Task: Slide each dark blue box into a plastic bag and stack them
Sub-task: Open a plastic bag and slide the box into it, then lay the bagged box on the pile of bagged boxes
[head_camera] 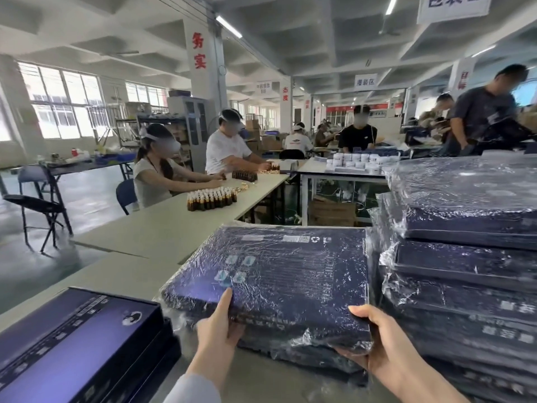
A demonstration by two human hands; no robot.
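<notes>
Both hands on the near edge of one bagged dark blue box point(276, 274). Left hand point(216, 330) grips near the left corner, thumb flat on top, fingers curled underneath; right hand point(377, 341) grips the right corner the same way, thumb over, fingers under. Box sits tilted, far end higher, over a short pile of bagged boxes point(305, 353); cannot tell whether it is resting on the pile or just above it. Just left of me, unbagged boxes point(72, 338) lie on the table point(162, 228), waiting for bags. Close on my right, the tall stack point(465, 257) of bagged boxes, film crinkled and bulging at the edges, layers not square to each other. Further up the table, rows of small brown bottles point(212, 199) and two seated workers point(226, 152). Risks as I judge them: film is slick, so the box could slide through my grip or skate off the pile if set down crooked; loose film at the near edge could fold under and leave it sitting unevenly; my right elbow or the box corner could nudge the tall stack, which looks uneven enough to shift.
</notes>
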